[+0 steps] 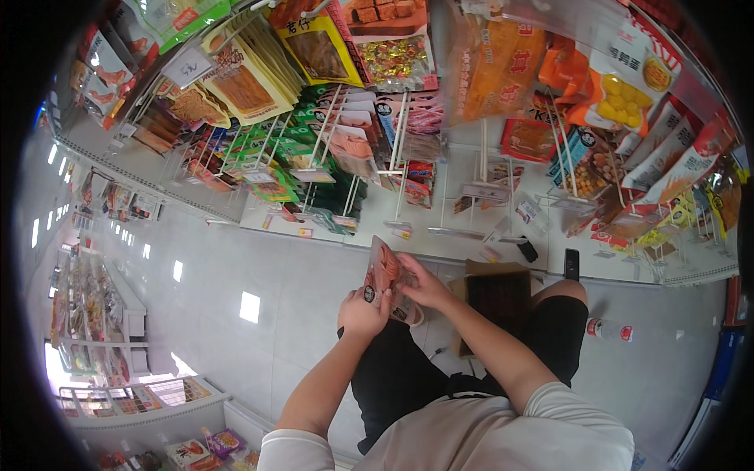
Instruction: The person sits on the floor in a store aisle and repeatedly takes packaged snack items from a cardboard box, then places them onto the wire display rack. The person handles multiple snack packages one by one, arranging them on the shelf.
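Note:
Both of my hands hold a flat pink packet of snack food point(386, 266) with a clear edge, tilted upright above my knee. My left hand point(364, 313) grips its lower left part, with the thumb lying on the front. On the packet's right side, my right hand point(423, 282) has its fingers bent against the edge. Ahead, similar pink packets point(351, 144) hang on a white metal hook of the display rack. Beneath my right forearm stands an open cardboard box point(498, 300), its inside dark.
Green snack packets point(268, 176) and large orange bags point(500, 70) hang from the rack. A mobile phone point(571, 264) lies at the base shelf edge point(618, 279). A plastic bottle point(609, 329) lies on the floor at right. Across the aisle stand stocked shelves point(94, 312).

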The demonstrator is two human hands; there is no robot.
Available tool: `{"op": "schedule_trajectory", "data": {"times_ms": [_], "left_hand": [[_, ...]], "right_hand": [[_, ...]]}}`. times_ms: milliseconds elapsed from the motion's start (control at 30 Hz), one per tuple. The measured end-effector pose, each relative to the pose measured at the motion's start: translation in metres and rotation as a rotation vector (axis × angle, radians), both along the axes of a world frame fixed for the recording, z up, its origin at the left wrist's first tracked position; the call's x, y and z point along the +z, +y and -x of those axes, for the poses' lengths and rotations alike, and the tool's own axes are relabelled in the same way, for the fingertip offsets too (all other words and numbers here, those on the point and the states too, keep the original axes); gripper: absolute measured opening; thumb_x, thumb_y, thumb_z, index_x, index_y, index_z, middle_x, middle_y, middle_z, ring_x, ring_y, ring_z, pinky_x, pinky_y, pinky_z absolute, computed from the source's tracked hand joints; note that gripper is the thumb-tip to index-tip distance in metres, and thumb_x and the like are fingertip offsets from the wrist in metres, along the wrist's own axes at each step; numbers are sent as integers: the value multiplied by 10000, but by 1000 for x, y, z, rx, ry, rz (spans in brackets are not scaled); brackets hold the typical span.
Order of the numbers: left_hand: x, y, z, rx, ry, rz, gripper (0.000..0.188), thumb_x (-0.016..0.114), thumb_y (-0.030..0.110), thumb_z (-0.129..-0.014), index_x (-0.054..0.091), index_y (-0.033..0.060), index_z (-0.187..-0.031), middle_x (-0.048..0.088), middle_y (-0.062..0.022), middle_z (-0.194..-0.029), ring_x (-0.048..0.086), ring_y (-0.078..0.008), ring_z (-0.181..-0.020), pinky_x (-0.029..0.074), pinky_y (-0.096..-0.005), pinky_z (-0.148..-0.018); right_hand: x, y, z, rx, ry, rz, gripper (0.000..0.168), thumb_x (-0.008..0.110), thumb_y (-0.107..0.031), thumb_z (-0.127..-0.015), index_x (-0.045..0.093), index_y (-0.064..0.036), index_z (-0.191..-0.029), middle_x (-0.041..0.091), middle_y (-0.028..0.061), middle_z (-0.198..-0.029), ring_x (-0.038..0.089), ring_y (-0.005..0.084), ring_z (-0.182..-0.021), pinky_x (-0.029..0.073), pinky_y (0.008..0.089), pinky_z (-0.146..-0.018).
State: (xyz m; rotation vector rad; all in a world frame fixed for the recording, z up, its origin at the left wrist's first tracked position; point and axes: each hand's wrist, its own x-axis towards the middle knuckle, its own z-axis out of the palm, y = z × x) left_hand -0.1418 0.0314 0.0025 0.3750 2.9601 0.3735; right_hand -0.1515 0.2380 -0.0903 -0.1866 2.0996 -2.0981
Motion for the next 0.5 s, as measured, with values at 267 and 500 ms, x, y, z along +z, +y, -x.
{"op": "schedule_trajectory", "data": {"times_ms": [267,500], "left_hand": [[-9,-7,-19,-232,264,3,336,709,397,-949,764,66,-957,730,-142,-887,705,-362,-828,565,-501,-734],[-48,-19,-17,-461,512,11,229,794,323,-877,771,116,-973,700,-87,-845,693,-301,-758,543,-479,-651]], "right_hand": [[29,-23,-24,463,-25,-234,1059,833,-460,-914,252,-141,-1740,-36,254,-1785,56,398,-1670,206,480,-1343],[-7,-20,-20,-42,-281,-42,550,792,-310,-987,637,-36,-1438,588,152,-1530,668,207,-1234,566,354,-993]]}}
